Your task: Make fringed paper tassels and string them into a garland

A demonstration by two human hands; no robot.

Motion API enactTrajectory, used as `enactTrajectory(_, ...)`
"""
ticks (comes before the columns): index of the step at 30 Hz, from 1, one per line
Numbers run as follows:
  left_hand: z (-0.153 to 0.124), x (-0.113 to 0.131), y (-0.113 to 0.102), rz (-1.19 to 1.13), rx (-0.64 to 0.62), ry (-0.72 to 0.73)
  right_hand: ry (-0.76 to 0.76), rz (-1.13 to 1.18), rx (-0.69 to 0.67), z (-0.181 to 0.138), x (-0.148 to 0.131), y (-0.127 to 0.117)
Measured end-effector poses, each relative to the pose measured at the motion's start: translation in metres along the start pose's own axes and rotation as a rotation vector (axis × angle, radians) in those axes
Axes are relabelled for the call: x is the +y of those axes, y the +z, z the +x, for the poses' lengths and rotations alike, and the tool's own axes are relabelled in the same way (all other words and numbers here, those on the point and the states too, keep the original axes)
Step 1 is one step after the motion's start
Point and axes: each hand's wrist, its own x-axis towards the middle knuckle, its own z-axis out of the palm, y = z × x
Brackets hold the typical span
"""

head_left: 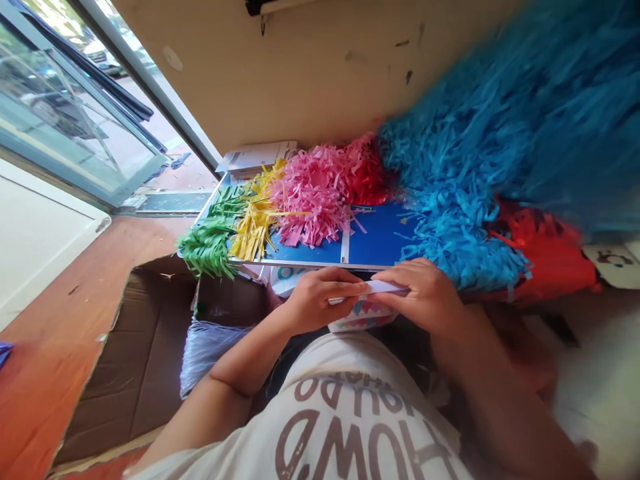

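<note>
Between my two hands, in front of the table's near edge, is a small folded strip of pale lilac paper (384,287). My left hand (323,297) is closed on its left end, with a white edge poking out below the fingers. My right hand (423,290) pinches the right end between thumb and fingers. Beneath the hands, a patterned white item (360,317) is partly covered. Just beyond, the blue tabletop (377,237) carries heaps of fringed paper: green (213,243), yellow (255,227), pink (315,193), red (367,185) and a large blue pile (455,220).
An open cardboard box (135,353) sits at the left on the reddish floor, near a bundle of pale lilac strands (210,353). White stacked papers (257,157) lie at the table's back left. Red material (550,263) hangs at right. A glass door (75,113) opens outside.
</note>
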Motion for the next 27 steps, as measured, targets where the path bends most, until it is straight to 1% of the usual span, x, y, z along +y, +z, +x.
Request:
enactTrajectory(3,-0.003,-0.009,-0.002,-0.018,0.008,-0.023,0.202,0.157,0.018,-0.011,0.026,-0.008)
enactTrajectory(5,-0.005,-0.014,-0.006,-0.046,0.022,-0.039,0.326,0.346,0.027,-0.022,0.040,-0.007)
enactTrajectory(7,-0.004,-0.017,-0.011,-0.058,0.005,-0.046,0.388,0.551,0.014,-0.030,0.044,0.001)
enactTrajectory(9,-0.002,-0.017,-0.014,0.057,-0.048,-0.068,0.421,0.643,0.027,-0.035,0.038,0.013)
enactTrajectory(11,0.002,-0.016,-0.014,0.284,-0.150,-0.113,0.428,0.572,0.050,-0.035,0.026,0.023)
enactTrajectory(13,0.005,-0.013,-0.012,0.483,-0.254,-0.133,0.379,0.432,0.068,-0.033,0.014,0.030)
enactTrajectory(15,0.005,-0.011,-0.012,0.554,-0.314,-0.122,0.317,0.327,0.088,-0.032,0.008,0.032)
enactTrajectory(17,0.002,-0.013,-0.015,0.545,-0.304,-0.126,0.291,0.288,0.089,-0.033,0.010,0.035)
enactTrajectory(19,-0.004,-0.021,-0.023,0.519,-0.218,-0.178,0.314,0.305,0.005,-0.036,0.020,0.041)
enactTrajectory(21,-0.009,-0.034,-0.032,0.461,-0.060,-0.276,0.384,0.370,-0.095,-0.039,0.034,0.048)
enactTrajectory(22,-0.012,-0.042,-0.036,0.404,0.040,-0.334,0.435,0.407,-0.109,-0.040,0.041,0.052)
enactTrajectory(23,-0.014,-0.050,-0.038,0.323,0.151,-0.386,0.490,0.443,-0.079,-0.039,0.048,0.056)
enactTrajectory(24,-0.017,-0.057,-0.040,0.222,0.271,-0.431,0.544,0.482,0.000,-0.037,0.053,0.059)
enactTrajectory(26,-0.021,-0.067,-0.038,-0.027,0.517,-0.521,0.655,0.561,0.237,-0.030,0.060,0.064)
enactTrajectory(27,-0.023,-0.068,-0.035,-0.174,0.604,-0.592,0.705,0.608,0.347,-0.025,0.062,0.065)
